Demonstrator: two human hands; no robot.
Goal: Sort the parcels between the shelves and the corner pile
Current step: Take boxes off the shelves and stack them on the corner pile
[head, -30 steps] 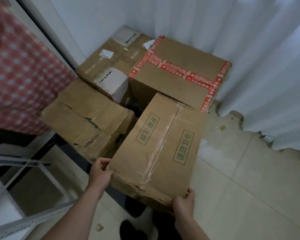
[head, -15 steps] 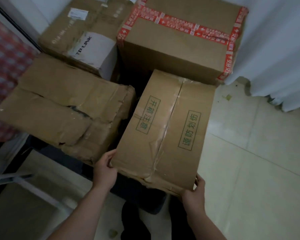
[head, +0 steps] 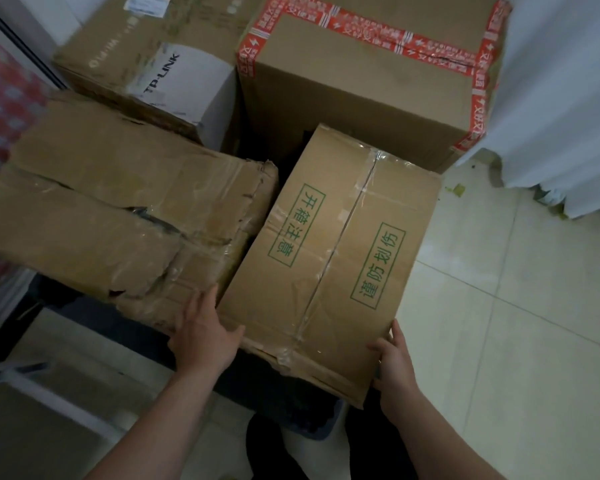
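A brown taped box with green printed labels (head: 333,258) sits tilted in front of the corner pile. My left hand (head: 203,336) grips its near left corner, thumb on top. My right hand (head: 394,362) holds its near right corner from the side. Left of it lies a crumpled, torn box (head: 118,220), touching or nearly touching it. Behind stand a large box with red tape (head: 368,95) and a box with a white TP-LINK label (head: 146,53).
A white curtain (head: 561,98) hangs at the right. Pale floor tiles (head: 516,341) lie to the right. A red checked cloth (head: 4,126) is at the left edge. A metal shelf frame (head: 25,375) sits at the lower left. A dark bin (head: 302,410) lies under the box.
The labelled box has come down and closer to the pile, now beside the crumpled box. Both hands stayed on its near corners. My view moved nearer and lower.
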